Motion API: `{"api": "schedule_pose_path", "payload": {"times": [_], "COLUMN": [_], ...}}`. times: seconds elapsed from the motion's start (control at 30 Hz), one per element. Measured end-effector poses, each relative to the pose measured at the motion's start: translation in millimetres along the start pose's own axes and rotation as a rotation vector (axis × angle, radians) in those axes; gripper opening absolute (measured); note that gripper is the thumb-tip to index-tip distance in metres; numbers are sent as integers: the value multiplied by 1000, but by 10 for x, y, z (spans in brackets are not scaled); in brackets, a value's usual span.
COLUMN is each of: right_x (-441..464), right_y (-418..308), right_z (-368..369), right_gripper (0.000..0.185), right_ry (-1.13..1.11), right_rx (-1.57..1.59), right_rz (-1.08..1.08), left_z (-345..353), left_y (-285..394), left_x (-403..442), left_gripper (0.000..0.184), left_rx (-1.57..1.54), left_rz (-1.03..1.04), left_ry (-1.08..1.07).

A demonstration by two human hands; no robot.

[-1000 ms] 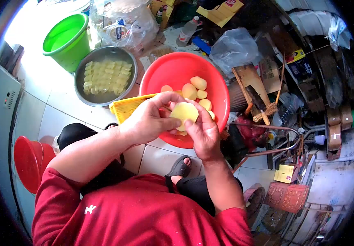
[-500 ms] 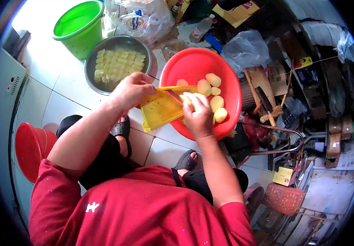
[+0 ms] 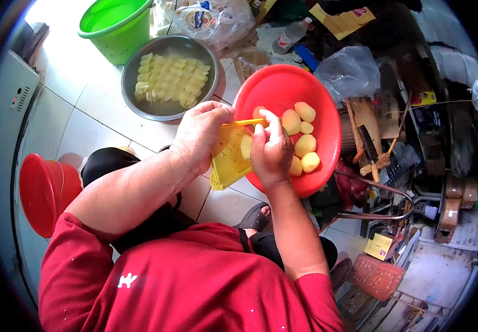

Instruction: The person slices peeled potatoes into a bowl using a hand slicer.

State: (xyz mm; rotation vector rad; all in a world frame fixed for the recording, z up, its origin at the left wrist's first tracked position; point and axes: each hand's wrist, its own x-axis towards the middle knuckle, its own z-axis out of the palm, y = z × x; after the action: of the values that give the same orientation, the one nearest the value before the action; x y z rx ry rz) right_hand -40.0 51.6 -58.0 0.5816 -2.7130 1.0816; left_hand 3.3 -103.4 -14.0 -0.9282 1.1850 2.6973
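A yellow slicer (image 3: 229, 160) is tilted in front of me, partly over the rim of a red basin (image 3: 319, 94). My left hand (image 3: 201, 130) is closed around its upper left end. At the other end is my right hand (image 3: 272, 149), its thumb and fingers about the orange edge. Beside that thumb a pale potato piece (image 3: 246, 146) shows against the slicer, partly hidden; whether the hand touches it I cannot tell. Several peeled potatoes (image 3: 305, 145) lie in the basin. A metal bowl (image 3: 130, 91) beyond my left hand holds overlapping pale slices (image 3: 172, 77).
A green bucket (image 3: 118, 41) stands behind the bowl, and a red bucket (image 3: 42, 193) is at the left. Plastic bags (image 3: 350, 72), a bottle (image 3: 293, 36), a knife (image 3: 368, 143) on a board and a metal frame (image 3: 397, 193) crowd the right side.
The slicer has tipped to a steeper angle. My right hand has shifted from over a potato on its face to the slicer's edge. The view has turned slightly.
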Motion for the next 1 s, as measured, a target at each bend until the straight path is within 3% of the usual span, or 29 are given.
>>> {"api": "schedule_pose_path", "payload": {"times": [0.17, 0.23, 0.37, 0.47, 0.5, 0.57, 0.67, 0.77, 0.87, 0.9, 0.97, 1.0], "right_x": [81, 143, 233, 180, 142, 5, 59, 203, 223, 214, 53, 17], "right_y": [338, 647, 1099, 760, 347, -55, 91, 1015, 1065, 719, 179, 26], "right_z": [71, 95, 131, 125, 31, 15, 68, 186, 174, 101, 47, 47], "right_gripper": [27, 24, 22, 24, 24, 25, 24, 22, 23, 23, 25, 25], "right_ry": [22, -39, -7, -31, -79, -91, -34, -13, -37, -99, -97, -83], "right_rx": [-86, -237, -265, -101, -46, 124, 67, -120, -95, -87, 149, 117], "right_rz": [-10, 174, 265, 209, 184, 1, 17, 177, 238, 294, 128, 2], "left_z": [-31, -52, -41, -59, -62, -52, -30, -46, -26, -28, -31, -35], "left_y": [-58, -66, -86, -97, -100, -91, -80, -92, -79, -77, -78, -86], "left_x": [28, 38, 51, 54, 59, 48, -1, 17, 15, 23, 40, 40], "left_gripper": [10, 11, 11, 11, 11, 11, 11, 11, 11, 11, 11, 11], "left_rx": [-7, -40, -9, -39, -45, -47, -19, -35, 15, -3, -21, -32], "left_rz": [-31, -43, -44, -25, -18, -13, -13, -33, -59, -40, -19, -13], "left_ry": [34, 1, 17, -6, -8, -8, 2, -25, 17, 10, 5, 2]}}
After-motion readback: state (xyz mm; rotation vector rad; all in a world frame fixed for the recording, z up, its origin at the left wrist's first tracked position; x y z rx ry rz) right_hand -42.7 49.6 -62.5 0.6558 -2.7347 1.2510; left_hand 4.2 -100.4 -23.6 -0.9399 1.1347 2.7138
